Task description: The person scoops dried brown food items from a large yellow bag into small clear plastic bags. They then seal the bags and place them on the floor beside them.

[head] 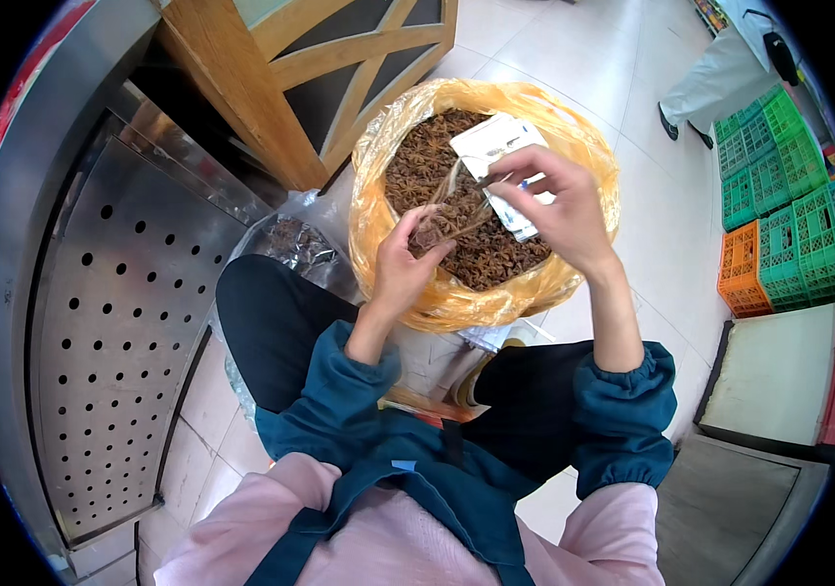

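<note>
Star anise (424, 165) fills a wide container lined with a yellow plastic bag (377, 249), whose loose rim is folded outward in front of me. Over its near left part, my left hand (410, 256) holds a small clear plastic bag (446, 220) with star anise in it, thumb and fingers on its edge. My right hand (545, 194) is just right of the small bag's opening, fingertips pinched on a dark piece that looks like star anise. Beneath my right hand a white packet (498, 139) with printing lies on the star anise.
A clear bag with dark contents (296, 242) stands by my left knee. At the left are a perforated metal panel (117, 315) and a wooden frame (256, 88). Stacked green crates (776, 176), an orange crate (743, 271) and a standing person (718, 73) are at the right.
</note>
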`<state>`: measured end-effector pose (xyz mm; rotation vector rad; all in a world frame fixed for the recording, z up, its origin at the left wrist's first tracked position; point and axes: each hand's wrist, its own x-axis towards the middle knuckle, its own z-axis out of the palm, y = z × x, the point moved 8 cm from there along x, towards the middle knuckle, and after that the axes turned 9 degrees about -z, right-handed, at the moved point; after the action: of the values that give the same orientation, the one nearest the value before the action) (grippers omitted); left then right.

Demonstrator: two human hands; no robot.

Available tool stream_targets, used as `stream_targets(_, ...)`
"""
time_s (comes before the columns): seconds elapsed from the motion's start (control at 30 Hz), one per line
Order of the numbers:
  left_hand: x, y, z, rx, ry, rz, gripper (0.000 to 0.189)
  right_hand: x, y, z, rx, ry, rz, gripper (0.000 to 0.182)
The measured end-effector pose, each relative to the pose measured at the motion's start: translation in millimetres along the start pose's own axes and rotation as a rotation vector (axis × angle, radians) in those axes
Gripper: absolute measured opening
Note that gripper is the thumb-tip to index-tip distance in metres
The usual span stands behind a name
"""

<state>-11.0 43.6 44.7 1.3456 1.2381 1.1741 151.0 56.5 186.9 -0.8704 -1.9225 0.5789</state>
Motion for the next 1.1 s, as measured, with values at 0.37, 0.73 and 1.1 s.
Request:
stream_targets(0.37,-4,3,15,0.134,-0.079,0.046,0.042,-15,17,47,-0.259,-0.372,0.147,0.014)
stream_targets(0.73,-3,7,12,-0.472,-0.145,-0.171,0.048,-4,18,-23,-0.047,0.244,0.113,0.017)
stream_targets(1.1,-7,25,11,-0.717,-0.124,-0.198,0.039,-19,52,50,0.674,0.065,0.382,0.016)
